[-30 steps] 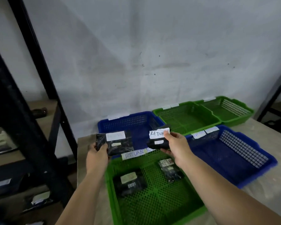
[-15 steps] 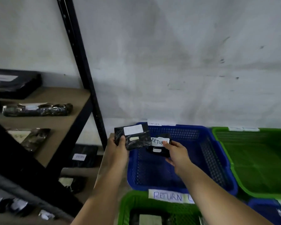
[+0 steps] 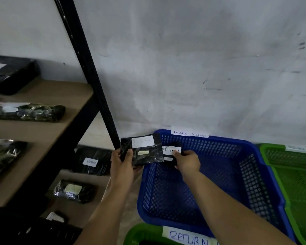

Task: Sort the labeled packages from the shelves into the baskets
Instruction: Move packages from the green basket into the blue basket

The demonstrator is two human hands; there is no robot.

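Observation:
My left hand (image 3: 122, 162) grips a black wrapped package (image 3: 145, 151) with a white label, held at the left rim of the blue basket (image 3: 251, 147). My right hand (image 3: 187, 161) pinches a smaller black package (image 3: 171, 151) whose label reads "RETUR", partly hidden behind the first one, over the basket's back left corner. The basket carries paper tags reading "RETURN" and "OVERDUE" on its far rim, and no package shows inside it.
A black-framed shelf unit (image 3: 88, 71) stands at left with several labeled black packages on its wooden boards (image 3: 48, 131). A green basket (image 3: 293, 167) sits right of the blue one. Another green basket (image 3: 138, 234) with a "RETURN" tag lies in front.
My view swung left and closer; the shelves came into sight. Both hands carried their packages from over the front green basket to the back left blue basket.

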